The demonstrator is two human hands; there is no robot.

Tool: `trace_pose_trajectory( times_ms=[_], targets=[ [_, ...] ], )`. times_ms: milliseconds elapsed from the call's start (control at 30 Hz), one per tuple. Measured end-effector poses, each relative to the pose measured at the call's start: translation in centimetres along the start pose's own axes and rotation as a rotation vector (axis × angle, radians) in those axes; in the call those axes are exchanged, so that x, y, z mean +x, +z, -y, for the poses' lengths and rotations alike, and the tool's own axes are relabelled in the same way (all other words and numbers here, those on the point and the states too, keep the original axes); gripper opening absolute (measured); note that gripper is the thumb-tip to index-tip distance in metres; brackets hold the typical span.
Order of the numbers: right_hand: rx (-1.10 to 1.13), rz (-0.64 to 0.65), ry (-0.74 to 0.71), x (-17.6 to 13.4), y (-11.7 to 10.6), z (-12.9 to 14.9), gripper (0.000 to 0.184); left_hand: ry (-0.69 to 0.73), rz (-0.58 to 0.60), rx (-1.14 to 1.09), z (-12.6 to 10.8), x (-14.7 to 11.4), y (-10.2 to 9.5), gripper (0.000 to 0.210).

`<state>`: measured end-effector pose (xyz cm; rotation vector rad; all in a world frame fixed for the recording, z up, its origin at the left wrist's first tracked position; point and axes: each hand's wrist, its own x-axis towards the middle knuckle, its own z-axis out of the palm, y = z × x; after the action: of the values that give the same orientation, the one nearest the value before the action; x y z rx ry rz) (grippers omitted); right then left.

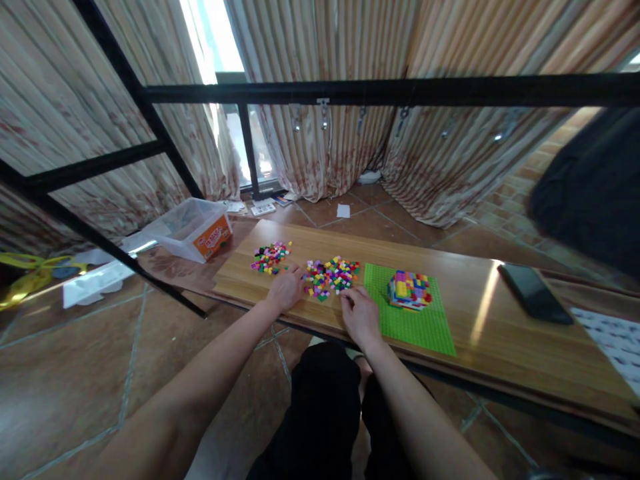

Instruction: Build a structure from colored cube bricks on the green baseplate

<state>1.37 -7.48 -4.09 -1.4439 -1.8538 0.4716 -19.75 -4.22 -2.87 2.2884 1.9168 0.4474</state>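
Small multicoloured toy bricks lie on a wooden table in two loose heaps, a left heap and a larger middle heap. My left hand rests between them, its fingers slightly apart at the middle heap's left edge; nothing shows in it. At that heap's lower right edge, my right hand has thumb and forefinger brought together in a pinch. Whatever is between those fingertips is too small to make out. To the right, a blocky multicoloured brick build stands on a green baseplate.
A black phone and a printed sheet lie toward the table's right end. Behind its left end sits a clear plastic bin with an orange label. A black metal frame crosses in front of curtains.
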Motion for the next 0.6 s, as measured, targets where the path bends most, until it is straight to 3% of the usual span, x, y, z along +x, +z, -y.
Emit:
trace_pose_trajectory(
  times_ms=[167,367,533,600],
  targets=[
    [0.166,-0.035,0.036,0.1,-0.1,0.8,0.025,-0.058,-0.066,-0.126,-2.4,-1.7,-0.2,0.024],
    [0.583,0.013,0.217,0.7,0.0,1.2,0.035,0.039,-0.090,-0.550,-7.7,-3.1,-0.2,0.025],
    [0.753,0.018,0.259,0.8,-0.6,0.9,0.029,-0.150,-0.104,-1.176,-9.1,-2.4,0.8,0.011],
    [0.765,0.040,0.245,0.8,-0.7,1.0,0.030,-0.228,-0.109,-1.298,-9.2,-2.1,1.1,0.008]
  ],
)
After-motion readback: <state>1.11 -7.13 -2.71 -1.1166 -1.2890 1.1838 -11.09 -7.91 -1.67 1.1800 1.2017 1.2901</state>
